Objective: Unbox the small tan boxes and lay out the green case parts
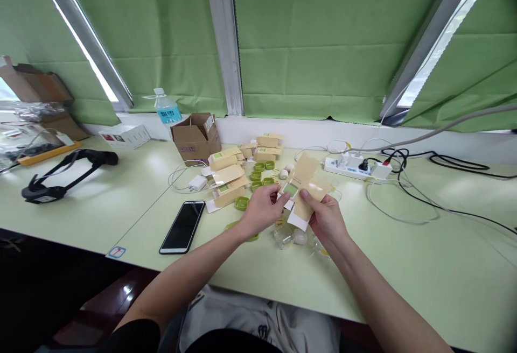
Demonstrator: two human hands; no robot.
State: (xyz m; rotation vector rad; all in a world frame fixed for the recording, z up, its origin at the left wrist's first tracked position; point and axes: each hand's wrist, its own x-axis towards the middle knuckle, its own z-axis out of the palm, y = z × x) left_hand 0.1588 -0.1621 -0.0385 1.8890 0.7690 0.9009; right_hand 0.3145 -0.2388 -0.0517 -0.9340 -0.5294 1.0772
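Both of my hands hold a tan cardboard box [305, 175], opened out flat, with white flaps and a small green panel, above the table. My left hand [266, 205] pinches its left edge by the green panel. Thumb on top, my right hand [326, 216] grips its lower right side. Below lie clear plastic pieces [283, 236] and a white rounded piece [299, 236], partly covered by the box and hands. Small green square trays [256, 175] sit behind my left hand, one green tray [241, 203] nearer its wrist. Several tan boxes [229, 179] lie left of the trays.
A phone [183, 227] lies left of my left forearm, with a white charger [197, 183] behind it. An open brown carton [196, 136] and a bottle [167, 110] stand at the back. A power strip [351, 167] with tangled cables is on the right, a black headset [68, 175] far left.
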